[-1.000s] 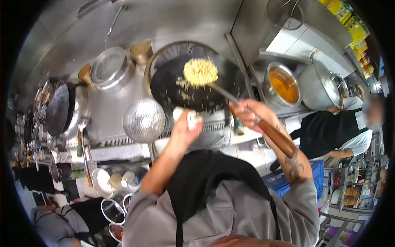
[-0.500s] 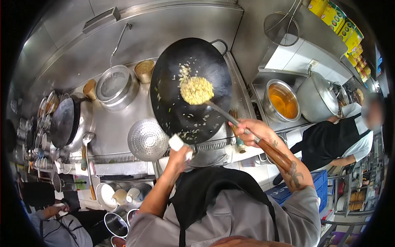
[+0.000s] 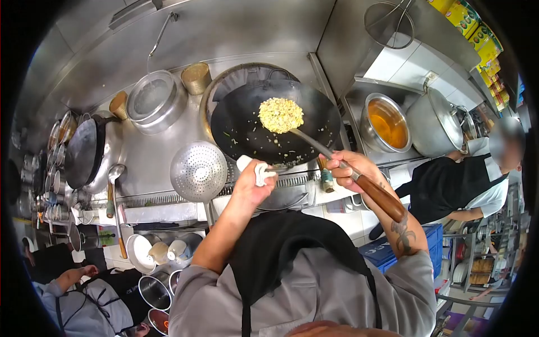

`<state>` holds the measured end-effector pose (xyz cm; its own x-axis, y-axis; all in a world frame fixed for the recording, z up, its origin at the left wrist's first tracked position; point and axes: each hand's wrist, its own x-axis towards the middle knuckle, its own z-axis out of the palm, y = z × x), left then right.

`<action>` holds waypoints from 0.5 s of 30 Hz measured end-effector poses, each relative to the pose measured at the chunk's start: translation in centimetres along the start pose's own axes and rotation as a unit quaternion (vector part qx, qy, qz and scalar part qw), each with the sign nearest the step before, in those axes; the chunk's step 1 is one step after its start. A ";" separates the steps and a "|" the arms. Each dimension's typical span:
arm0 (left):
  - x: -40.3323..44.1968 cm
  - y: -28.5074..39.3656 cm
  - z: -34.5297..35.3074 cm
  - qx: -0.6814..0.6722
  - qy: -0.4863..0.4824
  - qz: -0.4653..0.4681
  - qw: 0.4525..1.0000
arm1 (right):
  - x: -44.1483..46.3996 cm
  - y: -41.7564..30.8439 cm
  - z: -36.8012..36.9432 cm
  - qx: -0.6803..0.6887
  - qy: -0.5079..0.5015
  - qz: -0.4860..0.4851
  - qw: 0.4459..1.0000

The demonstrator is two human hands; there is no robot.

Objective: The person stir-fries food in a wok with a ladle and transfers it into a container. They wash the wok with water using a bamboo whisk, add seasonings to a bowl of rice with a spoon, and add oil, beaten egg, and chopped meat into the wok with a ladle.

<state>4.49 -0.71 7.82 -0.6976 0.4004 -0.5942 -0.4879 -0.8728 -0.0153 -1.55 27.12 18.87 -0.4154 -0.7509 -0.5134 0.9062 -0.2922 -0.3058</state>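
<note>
My left hand [image 3: 254,182] is closed round a folded white cloth [image 3: 263,173] at the near handle of a black wok [image 3: 242,126]. My right hand [image 3: 353,171] grips a long ladle [image 3: 368,194] by its metal shaft, just above the brown wooden handle. The ladle's head is hidden by a rounded mound of yellow fried rice [image 3: 281,115] over the wok. Loose grains and bits of green lie on the wok's dark inside. The wok tilts, and behind it shows the burner ring [image 3: 209,101].
Left of the wok are a perforated strainer [image 3: 198,171], a lidded pot [image 3: 154,104] and another ladle [image 3: 116,171]. To the right stand a bowl of orange liquid [image 3: 386,122] and a large pot [image 3: 432,126]. A co-worker in a black apron [image 3: 441,191] is at right, another person [image 3: 90,306] at lower left.
The wok has moved nearer and to the right and tilts differently, uncovering the burner ring. My left hand has moved right with it. The rice is gathered in a tighter mound over the ladle.
</note>
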 end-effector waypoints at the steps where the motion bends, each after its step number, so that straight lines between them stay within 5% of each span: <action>1: -0.1 0.1 0.8 0.003 0.012 0.011 1.000 | -0.4 0.1 0.3 -0.003 0.011 -0.002 1.000; 11: -0.6 1.3 0.1 0.060 -0.065 0.098 0.991 | -3.1 0.8 1.1 -0.039 0.008 -0.008 0.999; 15: -1.9 1.1 -1.2 0.310 0.023 0.256 0.915 | -3.6 1.7 3.2 -0.090 0.098 -0.011 0.991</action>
<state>5.89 -2.73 7.95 -0.9020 -0.0413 -0.4298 -0.3179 -0.6102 0.7257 1.73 27.38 22.75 -0.4586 -0.6108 -0.6454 0.8749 -0.1833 -0.4482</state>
